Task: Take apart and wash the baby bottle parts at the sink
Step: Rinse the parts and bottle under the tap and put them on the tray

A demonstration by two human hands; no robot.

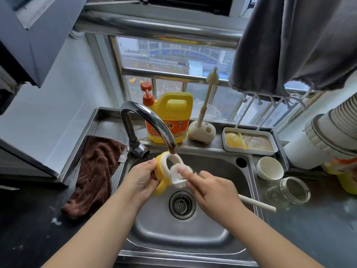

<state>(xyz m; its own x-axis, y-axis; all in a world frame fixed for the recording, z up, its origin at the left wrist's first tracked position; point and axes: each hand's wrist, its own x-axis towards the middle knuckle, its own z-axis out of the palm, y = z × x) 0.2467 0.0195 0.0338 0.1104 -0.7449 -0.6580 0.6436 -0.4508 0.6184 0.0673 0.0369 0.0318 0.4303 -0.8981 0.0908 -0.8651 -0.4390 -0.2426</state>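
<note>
Yellow collar [161,177] part-hidden by left hand [142,177], brush [180,176].

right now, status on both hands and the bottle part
Left hand holds yellow bottle collar under faucet. Right hand grips brush, bristles on collar rim. Nothing blocking the sink.

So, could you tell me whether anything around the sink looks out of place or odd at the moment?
Two small things. The glass jar lies on its side on the counter right of the sink, open mouth facing out. The brown cloth is crumpled and draped over the sink's left edge. Nothing looks spilled or broken.
</note>
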